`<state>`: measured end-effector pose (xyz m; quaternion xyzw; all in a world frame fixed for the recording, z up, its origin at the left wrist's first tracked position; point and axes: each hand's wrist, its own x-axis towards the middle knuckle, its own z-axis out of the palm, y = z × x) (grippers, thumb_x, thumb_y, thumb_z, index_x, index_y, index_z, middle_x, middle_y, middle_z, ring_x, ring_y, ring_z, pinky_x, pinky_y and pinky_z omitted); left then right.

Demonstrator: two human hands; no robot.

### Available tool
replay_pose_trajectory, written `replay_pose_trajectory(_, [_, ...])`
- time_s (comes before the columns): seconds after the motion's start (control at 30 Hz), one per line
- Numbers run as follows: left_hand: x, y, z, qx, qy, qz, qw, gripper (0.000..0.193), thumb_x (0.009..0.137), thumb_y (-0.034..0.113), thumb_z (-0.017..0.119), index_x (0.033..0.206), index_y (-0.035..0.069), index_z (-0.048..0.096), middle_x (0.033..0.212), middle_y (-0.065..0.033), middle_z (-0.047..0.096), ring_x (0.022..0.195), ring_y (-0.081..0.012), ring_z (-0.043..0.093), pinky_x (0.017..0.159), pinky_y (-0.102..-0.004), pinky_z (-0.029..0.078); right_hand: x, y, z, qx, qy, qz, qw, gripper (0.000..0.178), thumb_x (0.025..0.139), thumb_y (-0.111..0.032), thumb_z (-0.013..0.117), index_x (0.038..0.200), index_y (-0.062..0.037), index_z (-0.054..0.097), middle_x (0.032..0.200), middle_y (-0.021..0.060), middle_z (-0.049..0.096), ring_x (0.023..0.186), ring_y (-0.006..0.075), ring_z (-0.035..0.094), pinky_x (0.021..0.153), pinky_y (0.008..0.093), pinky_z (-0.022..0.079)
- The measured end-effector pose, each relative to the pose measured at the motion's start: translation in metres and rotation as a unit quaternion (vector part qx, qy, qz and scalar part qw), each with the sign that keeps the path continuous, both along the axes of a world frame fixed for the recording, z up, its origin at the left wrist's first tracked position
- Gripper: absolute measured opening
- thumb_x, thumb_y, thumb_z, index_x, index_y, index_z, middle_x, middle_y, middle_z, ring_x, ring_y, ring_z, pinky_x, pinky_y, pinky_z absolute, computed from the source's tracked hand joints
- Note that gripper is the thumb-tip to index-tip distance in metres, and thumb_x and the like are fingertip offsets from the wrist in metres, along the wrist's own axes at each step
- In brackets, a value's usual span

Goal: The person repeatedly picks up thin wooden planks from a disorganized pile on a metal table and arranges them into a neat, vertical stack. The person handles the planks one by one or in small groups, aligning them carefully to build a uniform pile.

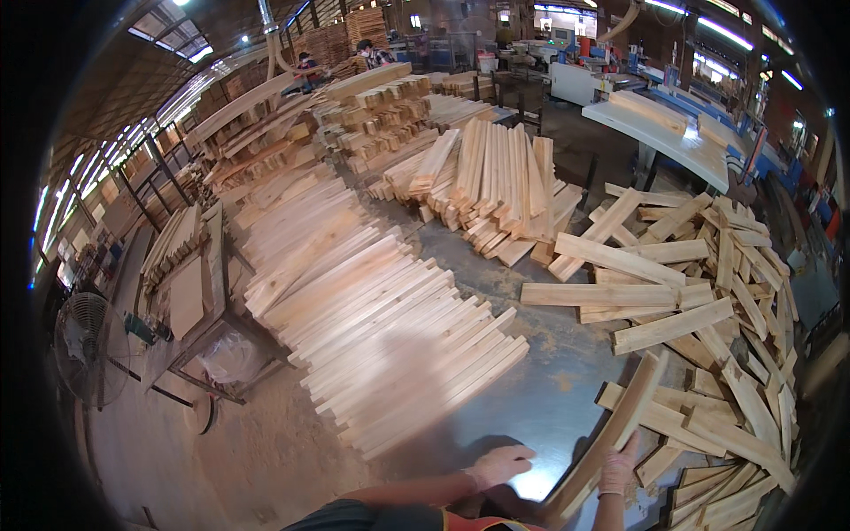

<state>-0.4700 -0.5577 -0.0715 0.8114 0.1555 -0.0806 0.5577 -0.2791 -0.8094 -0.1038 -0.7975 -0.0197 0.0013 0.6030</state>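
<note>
My right hand is closed around a long wooden board near the lower right. The board stands tilted, its far end raised over the scattered boards and its near end close to my body. My left hand is over the bare metal tabletop, left of that board and apart from it. Its fingers point right, loosely bent, and nothing shows in them. Beyond my left hand lies a layer of pale boards set side by side. To the right is a loose heap of boards.
Stacked boards stand across the table, with taller lumber piles behind. At left are a side table with wood pieces and a floor fan. A white-topped machine table is at far right. People are in the background.
</note>
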Motion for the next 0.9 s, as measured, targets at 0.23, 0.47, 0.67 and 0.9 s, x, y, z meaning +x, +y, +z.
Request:
replay_pose_trajectory(0.23, [-0.097, 0.100, 0.066, 0.279, -0.052, 0.079, 0.956, 0.063, 0.094, 0.045, 0.071, 0.141, 0.004, 0.064, 0.145, -0.0248, 0.061, 0.137, -0.0438, 0.055, 0.116, -0.0528, 0.043, -0.092, 0.149, 0.056, -0.015, 0.154, 0.176, 0.972, 0.055, 0.088, -0.017, 0.069, 0.141, -0.0044, 0.057, 0.111, 0.0177, 0.073, 0.104, 0.0314, 0.069, 0.095, 0.0427, 0.056])
replay_pose_trajectory(0.47, [-0.119, 0.143, 0.038, 0.531, 0.040, 0.033, 0.846, 0.085, 0.088, 0.044, 0.074, 0.159, 0.006, 0.046, 0.162, -0.0232, 0.044, 0.152, -0.0443, 0.037, 0.125, -0.0596, 0.028, -0.127, 0.271, 0.025, -0.123, 0.136, 0.347, 0.920, 0.048, 0.092, -0.032, 0.070, 0.128, -0.0020, 0.062, 0.119, 0.0250, 0.071, 0.113, 0.0415, 0.066, 0.098, 0.0447, 0.053])
replay_pose_trajectory(0.67, [-0.111, 0.131, 0.026, 0.571, -0.002, 0.000, 0.821, 0.091, 0.084, 0.042, 0.077, 0.161, 0.007, 0.043, 0.164, -0.0231, 0.042, 0.153, -0.0447, 0.037, 0.124, -0.0602, 0.031, -0.036, 0.135, 0.059, -0.208, -0.092, 0.037, 0.973, 0.042, 0.089, -0.025, 0.068, 0.124, -0.0017, 0.063, 0.114, 0.0278, 0.072, 0.106, 0.0468, 0.068, 0.095, 0.0532, 0.055])
replay_pose_trajectory(0.9, [-0.014, 0.021, 0.032, 0.354, -0.056, -0.062, 0.932, 0.093, 0.079, 0.048, 0.081, 0.156, 0.009, 0.047, 0.154, -0.0168, 0.047, 0.137, -0.0424, 0.048, 0.109, -0.0574, 0.043, -0.072, 0.111, 0.053, -0.314, 0.035, 0.323, 0.892, 0.042, 0.088, -0.036, 0.070, 0.118, -0.0072, 0.064, 0.112, 0.0247, 0.070, 0.106, 0.0481, 0.066, 0.094, 0.0548, 0.054])
